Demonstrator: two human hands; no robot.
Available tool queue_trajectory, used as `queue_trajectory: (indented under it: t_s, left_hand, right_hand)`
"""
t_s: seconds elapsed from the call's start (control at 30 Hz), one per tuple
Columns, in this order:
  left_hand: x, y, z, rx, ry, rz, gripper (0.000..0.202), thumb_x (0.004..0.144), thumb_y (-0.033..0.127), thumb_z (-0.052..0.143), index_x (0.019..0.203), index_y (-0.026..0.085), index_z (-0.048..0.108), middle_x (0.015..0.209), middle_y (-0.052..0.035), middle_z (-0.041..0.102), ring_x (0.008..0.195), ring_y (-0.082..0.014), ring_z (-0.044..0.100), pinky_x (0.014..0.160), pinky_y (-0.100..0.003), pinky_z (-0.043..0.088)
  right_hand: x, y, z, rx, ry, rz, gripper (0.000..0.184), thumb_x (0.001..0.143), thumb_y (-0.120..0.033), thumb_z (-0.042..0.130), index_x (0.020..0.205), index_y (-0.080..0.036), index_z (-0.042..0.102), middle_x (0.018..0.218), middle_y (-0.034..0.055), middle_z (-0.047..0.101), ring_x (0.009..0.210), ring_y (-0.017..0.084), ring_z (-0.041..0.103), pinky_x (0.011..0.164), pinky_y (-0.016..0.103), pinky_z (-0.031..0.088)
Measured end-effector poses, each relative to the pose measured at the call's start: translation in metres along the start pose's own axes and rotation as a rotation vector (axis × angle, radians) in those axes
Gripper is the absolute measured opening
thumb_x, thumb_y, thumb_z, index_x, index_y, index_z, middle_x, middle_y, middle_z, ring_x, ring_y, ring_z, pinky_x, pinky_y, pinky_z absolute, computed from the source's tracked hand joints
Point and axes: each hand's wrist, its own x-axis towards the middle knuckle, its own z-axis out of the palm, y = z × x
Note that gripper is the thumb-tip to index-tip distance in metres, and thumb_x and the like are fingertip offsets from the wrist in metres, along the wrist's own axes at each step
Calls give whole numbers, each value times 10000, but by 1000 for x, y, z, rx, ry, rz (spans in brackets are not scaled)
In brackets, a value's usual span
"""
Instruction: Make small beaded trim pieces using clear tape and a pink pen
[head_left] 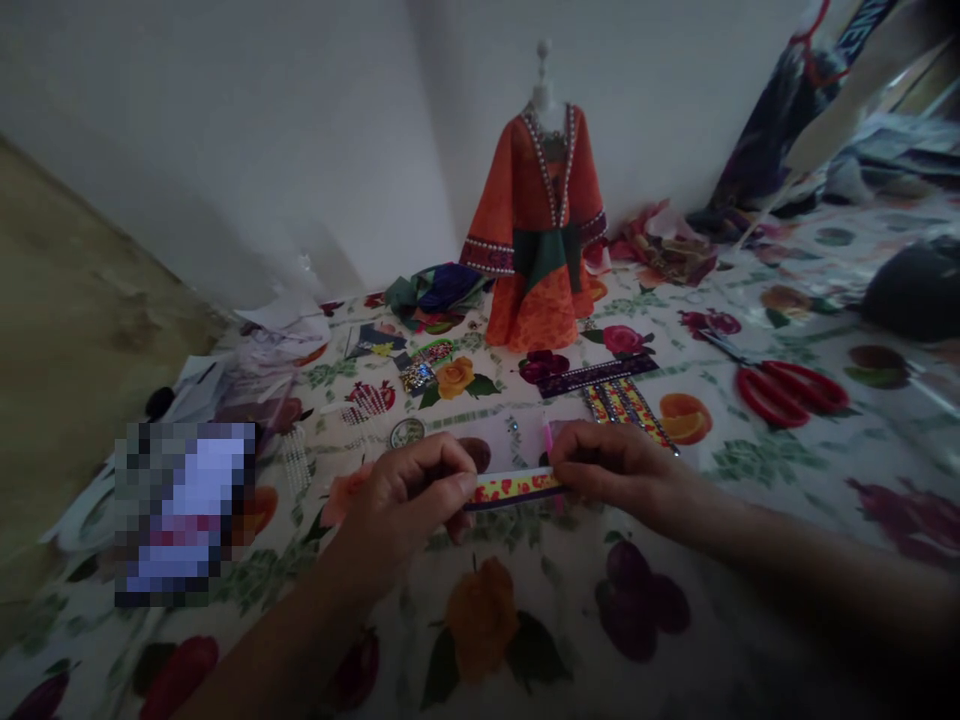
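A narrow fabric strip (517,488), yellow with red flowers and a dark lower edge, is stretched between my two hands over the table. My left hand (420,490) pinches its left end between thumb and fingers. At the other end, my right hand (611,465) has its fingers closed on the strip. Just beyond lie yellow patterned pieces with dark beaded bands (626,405) and a dark purple beaded strip (596,375). Behind them stands a small dress form wearing an orange and green dress (544,230) with beaded trim.
Red-handled scissors (787,390) lie open at the right. Rhinestone strips (296,460) and a glittery piece (418,375) rest at the left, near a blurred-out screen-like object (187,510). Fabric scraps (435,290) lie by the wall. A fruit-patterned cloth (720,620) covers the table.
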Motion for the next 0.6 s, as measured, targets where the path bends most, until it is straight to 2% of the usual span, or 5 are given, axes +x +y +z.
queue_trajectory:
  t_s: [0.13,0.27,0.47,0.6]
  left_hand:
    - [0,-1,-4,5,12,7,151,829,173,620,678,168,609,635,58,550,494,-43,548,483,-136,452]
    - [-1,0,-8,3,33,10,142,820,192,624,679,174,616,603,58,559,479,-48,542,466,-137,433]
    - [0,3,-9,22,44,7,131,789,196,635,660,177,619,542,62,553,459,-54,529,445,-133,400]
    - [1,2,-11,50,57,12,140,807,198,622,669,180,618,570,60,557,480,-54,530,468,-139,412]
  right_hand:
    - [0,1,-2,-22,0,26,205,952,-335,584,828,-177,621,731,0,601,635,114,479,563,255,339]
    - [1,2,-4,-48,-33,31,223,976,-356,546,894,-176,651,813,35,656,703,144,545,609,275,375]
    - [1,2,-4,1,-30,21,147,959,-248,543,942,-177,670,836,16,644,712,125,530,622,245,382]
    - [1,6,-7,-27,-19,2,180,939,-180,519,1005,-184,686,895,20,635,769,136,548,666,251,404]
